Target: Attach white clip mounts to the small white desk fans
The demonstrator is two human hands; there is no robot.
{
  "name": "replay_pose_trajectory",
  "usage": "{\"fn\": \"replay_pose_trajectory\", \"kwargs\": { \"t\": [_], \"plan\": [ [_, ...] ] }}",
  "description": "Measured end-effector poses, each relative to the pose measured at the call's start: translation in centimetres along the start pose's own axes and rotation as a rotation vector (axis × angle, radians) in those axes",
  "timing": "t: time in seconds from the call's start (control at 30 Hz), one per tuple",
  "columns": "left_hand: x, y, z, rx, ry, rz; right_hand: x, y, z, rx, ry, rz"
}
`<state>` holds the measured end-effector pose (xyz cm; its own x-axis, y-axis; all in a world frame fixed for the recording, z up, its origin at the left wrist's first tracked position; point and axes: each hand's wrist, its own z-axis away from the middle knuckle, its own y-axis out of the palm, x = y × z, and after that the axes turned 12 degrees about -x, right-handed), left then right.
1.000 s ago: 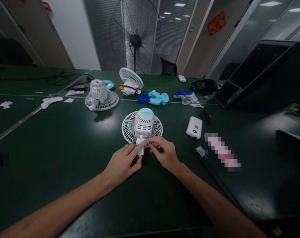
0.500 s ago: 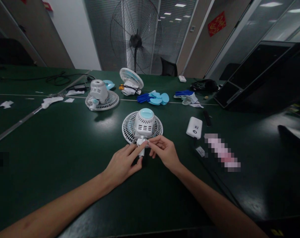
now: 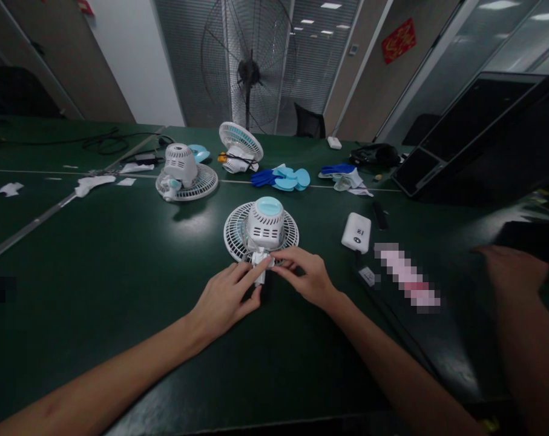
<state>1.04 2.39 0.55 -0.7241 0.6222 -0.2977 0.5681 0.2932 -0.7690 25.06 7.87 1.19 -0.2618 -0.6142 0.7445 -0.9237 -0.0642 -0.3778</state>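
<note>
A small white desk fan (image 3: 266,233) with a light-blue cap lies face down on its round grille. Its white neck (image 3: 259,259) points toward me. My left hand (image 3: 226,297) grips this neck from the left, index finger across its top and thumb by its lower end. From the right, the fingers of my right hand (image 3: 307,272) are pinched at the side of the neck. They touch a small white part there, mostly hidden by the fingertips, and I cannot make out its kind.
Behind are a second face-down fan (image 3: 181,172), an upright-tilted fan (image 3: 241,148), light-blue fan blades (image 3: 291,179) and blue gloves (image 3: 340,172). A white power bank (image 3: 356,232) with a cable lies right. Another person's hand and forearm (image 3: 517,272) reach in at far right, near a black case (image 3: 469,133).
Another person's arm has come into view at the right. My right hand has shifted slightly, its fingers closer along the neck. My left hand and the fan stay almost still.
</note>
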Motion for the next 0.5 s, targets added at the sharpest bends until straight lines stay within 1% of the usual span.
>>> {"fn": "replay_pose_trajectory", "kwargs": {
  "t": [0.03, 0.07, 0.1, 0.17, 0.23, 0.27, 0.3, 0.33, 0.37, 0.43, 0.47, 0.5],
  "plan": [
    [0.0, 0.0, 0.0, -0.001, -0.002, 0.004, 0.0, 0.1, 0.0, -0.016, 0.01, 0.0],
    [0.0, 0.0, 0.0, 0.001, -0.001, 0.008, -0.1, 0.4, 0.1, -0.041, 0.053, -0.01],
    [0.0, 0.0, 0.0, 0.002, 0.001, 0.01, -0.1, 0.8, 0.2, -0.065, 0.125, -0.034],
    [0.0, 0.1, 0.1, 0.004, 0.008, 0.008, -0.2, 1.7, 0.3, -0.092, 0.337, -0.141],
    [0.0, 0.1, 0.1, -0.001, 0.019, 0.0, -0.3, 2.3, 0.4, -0.05, 0.535, -0.277],
    [0.0, 0.1, 0.1, -0.01, 0.024, -0.007, -0.3, 2.4, 0.4, -0.023, 0.593, -0.324],
    [0.0, 0.1, 0.1, -0.017, 0.027, -0.014, -0.2, 2.4, 0.4, -0.006, 0.608, -0.341],
    [0.0, 0.1, 0.1, -0.022, 0.03, -0.021, -0.1, 2.2, 0.3, -0.004, 0.574, -0.317],
    [0.0, 0.1, 0.1, -0.024, 0.03, -0.028, -0.1, 1.8, 0.3, -0.011, 0.498, -0.256],
    [0.0, 0.1, 0.1, -0.02, 0.027, -0.037, 0.0, 0.9, 0.2, -0.02, 0.256, -0.068],
    [0.0, 0.1, 0.1, -0.015, 0.026, -0.037, 0.0, 0.4, 0.1, 0.005, 0.129, 0.021],
    [0.0, 0.1, 0.1, -0.007, 0.023, -0.034, 0.0, 0.0, 0.0, 0.045, 0.037, 0.08]
  ]
}}
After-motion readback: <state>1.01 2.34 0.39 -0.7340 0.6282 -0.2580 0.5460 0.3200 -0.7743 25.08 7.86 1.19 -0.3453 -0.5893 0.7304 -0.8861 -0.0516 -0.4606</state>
